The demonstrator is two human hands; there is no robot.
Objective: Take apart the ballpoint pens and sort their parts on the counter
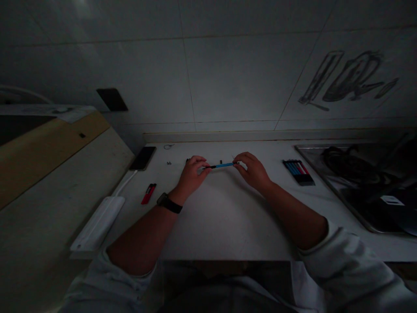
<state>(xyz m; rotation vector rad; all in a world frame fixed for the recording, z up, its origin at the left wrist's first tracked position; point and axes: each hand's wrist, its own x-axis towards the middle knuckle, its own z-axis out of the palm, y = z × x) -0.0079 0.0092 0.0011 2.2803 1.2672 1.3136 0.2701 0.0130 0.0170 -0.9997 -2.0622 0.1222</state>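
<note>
A slim blue pen [224, 165] with black end parts is stretched level between my two hands, just above the white countertop. My left hand [192, 174], with a black watch on its wrist, pinches the pen's left end between thumb and fingers. At the other end, the fingertips and thumb of my right hand [250, 169] are closed on the tip. A small black piece [220, 161] lies behind the pen. Thin lines beside my right fingertips are too fine to make out. Part of a dark object shows behind my left fingers.
Right of my hands lies a black case [299, 173] of several blue and red pens, beside a metal sink [345, 195]. To the left are a red-and-black item [149, 194], small grey bits [168, 163], a phone [143, 158] and a white power strip [97, 224].
</note>
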